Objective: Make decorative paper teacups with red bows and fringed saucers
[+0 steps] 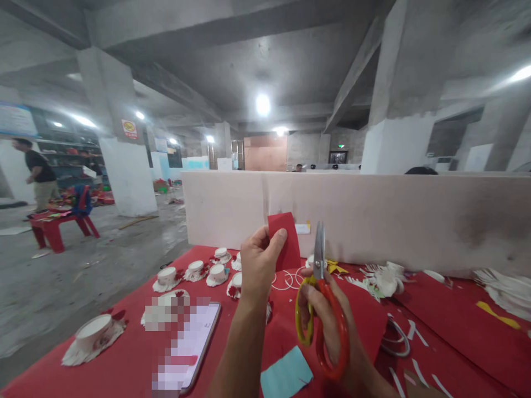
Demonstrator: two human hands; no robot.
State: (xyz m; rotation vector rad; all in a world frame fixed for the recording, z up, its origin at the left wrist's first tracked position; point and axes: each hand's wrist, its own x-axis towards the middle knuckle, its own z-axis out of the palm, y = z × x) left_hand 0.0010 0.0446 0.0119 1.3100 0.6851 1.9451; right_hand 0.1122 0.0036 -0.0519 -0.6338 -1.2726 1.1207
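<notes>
Pinched between thumb and fingers of my left hand (261,257) is a piece of red paper (290,243), held upright above the table. My right hand (327,315) has its fingers through the red and yellow handles of a pair of scissors (319,257). The blades point up, look nearly closed, and stand apart from the paper, to its right. Below my hands lies a light blue piece of paper (287,373). White rings (282,281) rest on the red surface behind them.
Several white paper cups on frilled bases (93,331) stand at the left, near a phone (203,342). Paper scraps (418,371) and white cut cups (385,279) lie at the right. A pale partition (224,210) borders the table's back. A person (39,168) is far left.
</notes>
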